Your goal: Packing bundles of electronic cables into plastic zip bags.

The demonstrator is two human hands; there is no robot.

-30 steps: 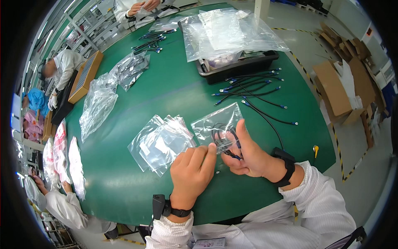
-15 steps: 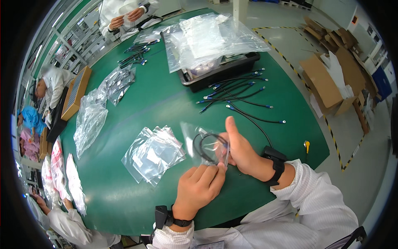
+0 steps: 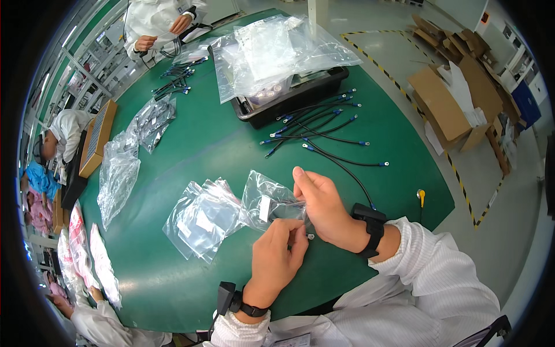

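My left hand (image 3: 277, 254) pinches the mouth of a clear plastic bag (image 3: 257, 194) that carries a white label. Through the film a dark cable (image 3: 277, 209) shows, partly hidden by my fingers. My right hand (image 3: 325, 205) is closed at the same bag's right side, thumb raised and the other fingers curled partly out of sight. A small metal ring terminal (image 3: 310, 236) pokes out just below the fingers. Left of this bag, touching it, lies a pile of flat clear bags (image 3: 202, 222). Several black cables with blue-sleeved ring terminals (image 3: 324, 128) lie spread beyond my right hand.
A black bin (image 3: 289, 104) heaped with plastic bags stands at the back of the green table (image 3: 156, 272). More bags (image 3: 118, 173) and a cable bunch (image 3: 173, 78) lie left. A yellow-ended lead (image 3: 421, 198) sits near the right edge. Co-workers are around the left side; cardboard boxes (image 3: 457, 110) stand right.
The bag in my hands has turned and swung left onto the flat bags, its label now showing. The cable loop is less visible. A ring terminal has come into view below my fingers.
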